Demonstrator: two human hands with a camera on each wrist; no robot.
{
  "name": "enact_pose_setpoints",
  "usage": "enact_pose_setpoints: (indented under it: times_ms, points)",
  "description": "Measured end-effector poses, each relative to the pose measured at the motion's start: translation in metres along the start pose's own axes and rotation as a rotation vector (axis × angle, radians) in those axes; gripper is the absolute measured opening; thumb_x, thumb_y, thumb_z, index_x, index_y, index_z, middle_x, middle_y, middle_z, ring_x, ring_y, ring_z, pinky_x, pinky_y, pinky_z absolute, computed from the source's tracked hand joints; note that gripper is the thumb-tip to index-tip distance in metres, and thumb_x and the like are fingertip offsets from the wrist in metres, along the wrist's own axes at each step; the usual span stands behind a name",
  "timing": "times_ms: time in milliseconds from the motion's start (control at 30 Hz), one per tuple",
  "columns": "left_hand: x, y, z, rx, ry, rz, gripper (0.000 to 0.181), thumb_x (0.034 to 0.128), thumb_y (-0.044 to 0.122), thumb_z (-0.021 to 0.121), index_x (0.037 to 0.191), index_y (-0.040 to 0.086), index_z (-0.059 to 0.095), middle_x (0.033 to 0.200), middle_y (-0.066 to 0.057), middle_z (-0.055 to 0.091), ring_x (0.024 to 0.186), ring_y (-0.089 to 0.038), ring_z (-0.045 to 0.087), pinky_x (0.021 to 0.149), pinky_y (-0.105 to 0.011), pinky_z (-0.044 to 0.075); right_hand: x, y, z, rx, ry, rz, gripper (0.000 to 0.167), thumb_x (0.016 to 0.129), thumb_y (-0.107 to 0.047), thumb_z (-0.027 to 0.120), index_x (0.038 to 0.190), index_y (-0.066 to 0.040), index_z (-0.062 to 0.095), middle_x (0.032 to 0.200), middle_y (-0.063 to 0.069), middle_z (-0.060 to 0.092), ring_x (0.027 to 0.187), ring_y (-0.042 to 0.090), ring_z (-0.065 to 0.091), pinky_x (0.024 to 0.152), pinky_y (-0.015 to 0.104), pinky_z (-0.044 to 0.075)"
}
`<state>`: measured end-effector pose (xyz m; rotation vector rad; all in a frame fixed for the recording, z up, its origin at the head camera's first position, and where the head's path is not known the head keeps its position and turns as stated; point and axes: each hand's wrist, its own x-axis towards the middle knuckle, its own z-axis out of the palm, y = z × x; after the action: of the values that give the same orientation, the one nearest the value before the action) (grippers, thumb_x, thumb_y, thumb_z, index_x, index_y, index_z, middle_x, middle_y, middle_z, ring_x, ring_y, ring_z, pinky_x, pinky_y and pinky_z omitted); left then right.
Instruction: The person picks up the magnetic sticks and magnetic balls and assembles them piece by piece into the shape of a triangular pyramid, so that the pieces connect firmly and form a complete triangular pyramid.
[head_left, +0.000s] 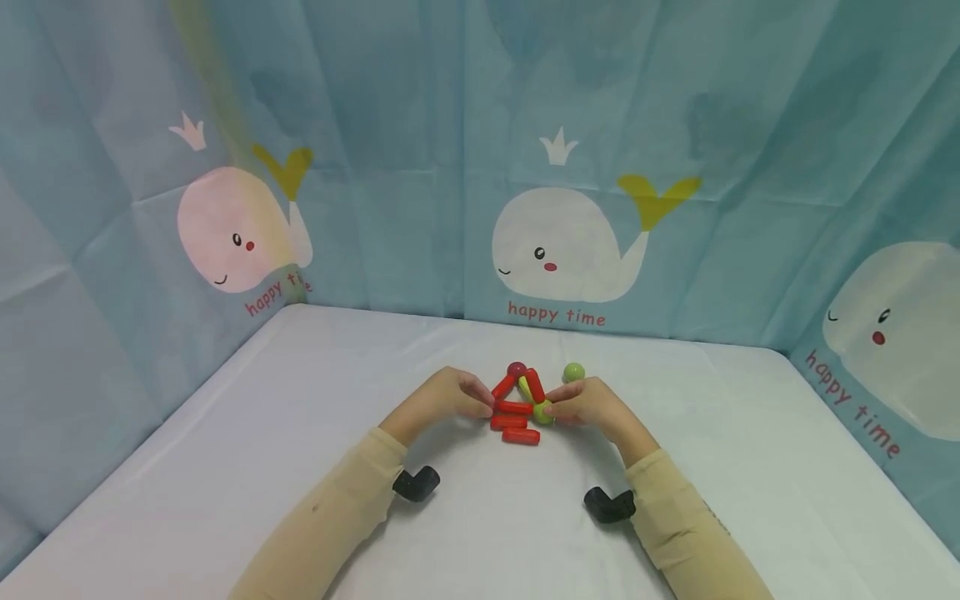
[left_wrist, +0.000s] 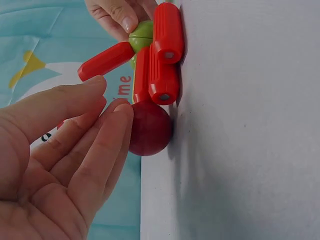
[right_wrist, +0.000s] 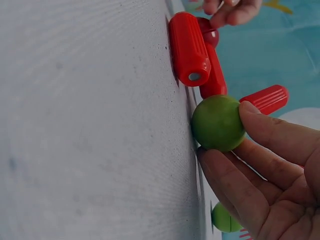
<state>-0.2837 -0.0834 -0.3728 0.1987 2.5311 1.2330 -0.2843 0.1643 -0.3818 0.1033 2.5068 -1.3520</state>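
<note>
My left hand (head_left: 456,395) is at the left end of a small build of magnetic rods and balls. Its thumb and fingers close around the lower end of a slanting red magnetic rod (head_left: 503,386), mostly hidden in the left wrist view, and its fingertips lie against a dark red ball (left_wrist: 151,129). My right hand (head_left: 592,403) pinches a green ball (right_wrist: 218,123) at the right corner. Another red rod (right_wrist: 267,99) slants up from this ball. A red rod (head_left: 514,407) joins the two corners. Behind are a yellow-green rod (head_left: 526,388) and another dark red ball (head_left: 516,368).
Two loose red rods (head_left: 521,436) lie in front of the build on the white table (head_left: 480,517). A separate green ball (head_left: 573,372) sits behind my right hand. Black bent pieces (head_left: 609,505) stick out at both wrists. Blue whale-print curtains (head_left: 420,208) stand around the table.
</note>
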Motion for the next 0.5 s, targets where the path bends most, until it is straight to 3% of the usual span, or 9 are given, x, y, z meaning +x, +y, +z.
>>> enact_pose_setpoints:
  times_ms: [233,500]
  points:
    - [-0.0031,0.0006,0.0028,-0.012,-0.008,0.006,0.013,0.0837,0.018,0.079,0.096,0.016,0.075,0.098,0.002,0.073,0.097,-0.017,0.061,0.093,-0.040,0.052,-0.0004,-0.0001,0.0010,0.006,-0.006,-0.013,0.028,0.086,-0.017,0.078,0.110,-0.003,0.075,0.101,0.007,0.076,0.078,0.012,0.067,0.076,0.025,0.058]
    - [-0.0034,0.0007,0.0077,0.036,-0.004,0.032,0.012,0.0830,0.016,0.079,0.094,0.015,0.077,0.096,0.001,0.075,0.088,-0.015,0.063,0.087,-0.035,0.054,0.0005,0.0004,0.0027,0.031,-0.003,-0.009,0.029,0.085,-0.015,0.078,0.110,-0.002,0.075,0.105,0.010,0.075,0.080,0.012,0.069,0.079,0.026,0.059]
